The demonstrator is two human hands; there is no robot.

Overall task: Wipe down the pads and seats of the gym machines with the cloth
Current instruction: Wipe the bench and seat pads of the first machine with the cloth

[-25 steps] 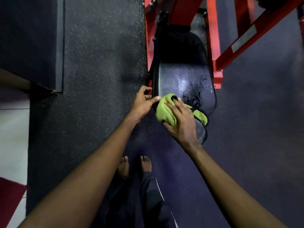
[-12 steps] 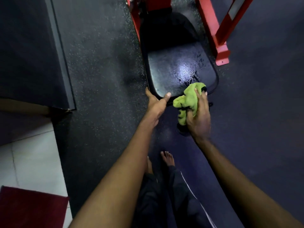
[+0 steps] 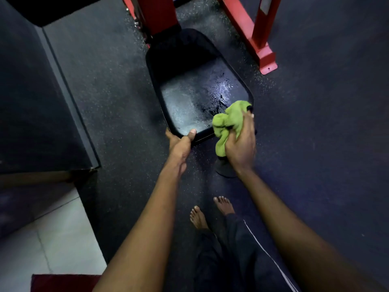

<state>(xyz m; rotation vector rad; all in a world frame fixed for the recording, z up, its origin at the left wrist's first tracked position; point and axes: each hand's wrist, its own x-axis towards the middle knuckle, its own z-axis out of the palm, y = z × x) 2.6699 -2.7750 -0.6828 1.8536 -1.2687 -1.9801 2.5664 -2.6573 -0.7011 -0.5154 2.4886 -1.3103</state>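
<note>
A black padded seat (image 3: 189, 102) of a red-framed gym machine fills the middle of the head view, its surface wet and shiny. My left hand (image 3: 181, 142) grips the seat's near edge, thumb on top. My right hand (image 3: 240, 144) holds a bunched green cloth (image 3: 228, 123) at the seat's near right corner, the cloth touching the rim. Part of the cloth hangs below the seat edge.
Red frame bars (image 3: 254, 36) and a red upright (image 3: 157, 13) stand behind the seat. A dark raised platform (image 3: 42, 102) lies to the left, with white tiles (image 3: 42, 239) below it. My bare feet (image 3: 210, 211) stand on speckled rubber flooring (image 3: 315, 144).
My right hand has slid the cloth from the seat's near left part to its near right corner. My left hand moved from the seat's left side to its near edge.
</note>
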